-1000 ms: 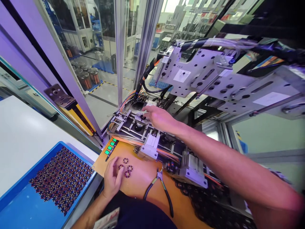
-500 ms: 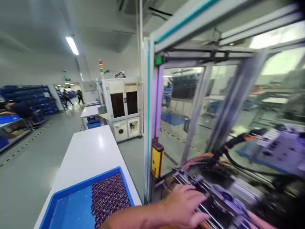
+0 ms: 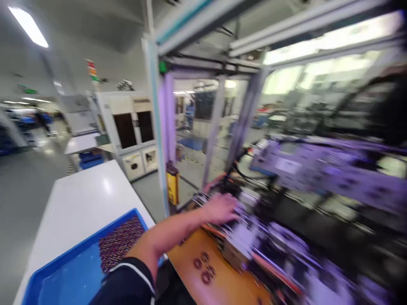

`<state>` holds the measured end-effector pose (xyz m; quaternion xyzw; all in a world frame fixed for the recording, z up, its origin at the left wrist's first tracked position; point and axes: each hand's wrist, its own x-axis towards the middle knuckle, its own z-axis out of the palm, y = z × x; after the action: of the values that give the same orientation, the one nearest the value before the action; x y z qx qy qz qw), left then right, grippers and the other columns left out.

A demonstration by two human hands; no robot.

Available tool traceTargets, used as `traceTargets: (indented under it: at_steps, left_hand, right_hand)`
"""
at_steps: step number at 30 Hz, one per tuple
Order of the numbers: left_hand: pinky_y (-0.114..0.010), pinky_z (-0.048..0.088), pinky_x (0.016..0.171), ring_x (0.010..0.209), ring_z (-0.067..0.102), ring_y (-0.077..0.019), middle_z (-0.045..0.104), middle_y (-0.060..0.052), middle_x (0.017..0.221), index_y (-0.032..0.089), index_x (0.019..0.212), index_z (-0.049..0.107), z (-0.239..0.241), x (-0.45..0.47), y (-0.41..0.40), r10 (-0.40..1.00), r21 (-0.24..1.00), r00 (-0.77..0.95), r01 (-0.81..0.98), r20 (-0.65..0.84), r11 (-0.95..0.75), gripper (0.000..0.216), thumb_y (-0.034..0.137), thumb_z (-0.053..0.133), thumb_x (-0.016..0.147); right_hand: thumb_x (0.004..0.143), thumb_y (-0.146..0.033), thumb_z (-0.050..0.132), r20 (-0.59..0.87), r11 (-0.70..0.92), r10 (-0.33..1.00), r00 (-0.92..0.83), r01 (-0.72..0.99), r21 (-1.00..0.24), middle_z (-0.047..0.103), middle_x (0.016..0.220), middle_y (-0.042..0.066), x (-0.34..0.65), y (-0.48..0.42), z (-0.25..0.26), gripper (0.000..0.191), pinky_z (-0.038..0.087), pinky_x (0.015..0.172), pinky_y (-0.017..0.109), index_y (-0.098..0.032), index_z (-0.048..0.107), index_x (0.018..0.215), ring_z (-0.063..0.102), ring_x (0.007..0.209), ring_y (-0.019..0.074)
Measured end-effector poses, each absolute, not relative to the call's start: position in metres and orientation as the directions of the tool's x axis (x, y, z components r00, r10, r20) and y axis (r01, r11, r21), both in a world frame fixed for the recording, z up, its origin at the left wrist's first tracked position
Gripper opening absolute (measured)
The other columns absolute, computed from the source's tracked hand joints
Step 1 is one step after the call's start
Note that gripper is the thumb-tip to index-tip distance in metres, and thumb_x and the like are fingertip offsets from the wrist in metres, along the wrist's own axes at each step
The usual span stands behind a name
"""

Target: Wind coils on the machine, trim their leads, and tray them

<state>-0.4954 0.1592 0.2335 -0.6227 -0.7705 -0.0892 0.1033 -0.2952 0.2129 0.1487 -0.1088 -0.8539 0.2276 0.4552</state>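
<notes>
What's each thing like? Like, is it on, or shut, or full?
Ceiling light: lit.
Cabinet doors: shut.
Signal tower: upright; too blurred to tell if lit.
Blue tray: partly filled with small dark pieces.
Four rings: lying close together on the orange board.
Left hand: stretched out over the machine; anything held, cannot tell.

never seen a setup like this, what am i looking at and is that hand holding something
There's no robot: a person works bare-handed, and a camera worn on their head looks forward and down. The left hand reaches over metal machine parts; blur hides whether it grips anything. The right hand is out of view. In front of the machine parts, an orange worktop has four small rings lying close together. Off to the left, a white table carries a blue tray with many small dark pieces massed along one side.
</notes>
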Motion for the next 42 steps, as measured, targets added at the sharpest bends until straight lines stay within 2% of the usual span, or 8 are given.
traceTargets:
  at_steps: [7, 13, 17, 21, 27, 32, 36, 42]
  left_hand:
    - [-0.059, 0.039, 0.107, 0.126, 0.053, -0.0289, 0.059, -0.012, 0.131, 0.013, 0.121, 0.06, 0.194, -0.524, 0.191, 0.899, 0.318, -0.16, 0.948, 0.407, 0.024, 0.036, 0.035, 0.059, 0.092]
    - [-0.069, 0.03, 0.108, 0.137, 0.043, -0.0379, 0.065, -0.013, 0.126, 0.004, 0.115, 0.062, 0.2, -0.538, 0.208, 0.887, 0.383, -0.247, 0.92, 0.391, 0.087, 0.064, 0.056, 0.065, 0.076]
    - [-0.064, 0.024, 0.112, 0.144, 0.03, -0.0351, 0.044, -0.012, 0.151, 0.003, 0.139, 0.04, 0.224, -0.508, 0.184, 0.805, 0.383, -0.348, 0.909, 0.48, 0.164, 0.078, 0.055, 0.057, 0.083]
    - [-0.051, 0.039, 0.112, 0.133, 0.05, -0.0246, 0.052, -0.005, 0.146, 0.017, 0.144, 0.04, 0.219, -0.443, 0.122, 0.739, 0.518, -0.415, 0.849, 0.531, 0.104, 0.062, 0.041, 0.058, 0.09]
    - [-0.045, 0.053, 0.101, 0.115, 0.065, -0.026, 0.069, -0.008, 0.125, 0.023, 0.123, 0.062, 0.171, -0.366, 0.058, 0.87, 0.701, -0.391, 0.709, 0.301, 0.077, 0.038, 0.03, 0.065, 0.085]
    - [-0.035, 0.057, 0.089, 0.098, 0.072, -0.0215, 0.076, -0.008, 0.108, 0.019, 0.121, 0.064, 0.18, -0.336, 0.074, 0.973, 0.893, -0.217, 0.45, 0.082, 0.025, 0.037, 0.026, 0.067, 0.085]
    - [-0.027, 0.057, 0.084, 0.093, 0.073, -0.0186, 0.076, -0.008, 0.106, 0.017, 0.119, 0.065, 0.201, -0.33, 0.087, 0.96, 0.954, -0.205, 0.271, 0.189, -0.13, 0.038, 0.026, 0.071, 0.083]
    - [-0.027, 0.058, 0.076, 0.085, 0.073, -0.0194, 0.076, -0.013, 0.093, 0.012, 0.107, 0.07, 0.206, -0.338, 0.084, 0.828, 0.771, -0.272, 0.579, 0.49, -0.266, 0.029, 0.02, 0.074, 0.08]
  right_hand:
    - [0.091, -0.016, 0.051, 0.515, 0.872, 0.456, -0.726, 0.247, -0.423, 0.065, 0.124, 0.011, -0.09, 0.174, 0.113, 0.041, 0.063, 0.086, 0.038, -0.024, 0.056, 0.132, 0.067, 0.107, 0.0255]
    - [0.091, -0.02, 0.055, 0.456, 0.759, 0.651, -0.606, 0.514, -0.4, 0.069, 0.11, 0.015, -0.063, 0.212, 0.08, 0.023, 0.058, 0.09, 0.053, -0.017, 0.069, 0.108, 0.066, 0.105, 0.0303]
    - [0.091, -0.022, 0.056, 0.436, 0.719, 0.695, -0.572, 0.567, -0.403, 0.061, 0.123, 0.019, -0.068, 0.24, 0.065, 0.02, 0.048, 0.1, 0.059, -0.015, 0.069, 0.105, 0.052, 0.124, 0.0337]
    - [0.09, -0.017, 0.055, 0.394, 0.734, 0.677, -0.621, 0.532, -0.423, 0.057, 0.131, 0.018, -0.081, 0.248, 0.061, 0.016, 0.045, 0.102, 0.061, -0.015, 0.071, 0.092, 0.047, 0.129, 0.0365]
    - [0.091, -0.014, 0.052, 0.426, 0.752, 0.641, -0.638, 0.411, -0.515, 0.061, 0.125, 0.019, -0.096, 0.241, 0.077, 0.019, 0.047, 0.096, 0.064, -0.015, 0.07, 0.086, 0.051, 0.125, 0.0382]
    - [0.093, -0.015, 0.056, 0.496, 0.738, 0.58, -0.646, 0.159, -0.656, 0.054, 0.135, 0.012, -0.138, 0.203, 0.135, 0.013, 0.055, 0.095, 0.043, -0.02, 0.067, 0.096, 0.058, 0.118, 0.0245]
    - [0.089, -0.006, 0.059, 0.527, 0.574, 0.576, -0.625, -0.15, -0.805, 0.051, 0.138, 0.006, -0.169, 0.18, 0.174, 0.022, 0.054, 0.095, 0.031, -0.024, 0.064, 0.1, 0.058, 0.118, 0.0189]
    - [0.092, -0.016, 0.059, 0.419, 0.406, 0.537, -0.732, -0.212, -0.889, 0.056, 0.133, 0.008, -0.191, 0.188, 0.181, 0.015, 0.05, 0.097, 0.036, -0.025, 0.065, 0.102, 0.058, 0.118, 0.0219]
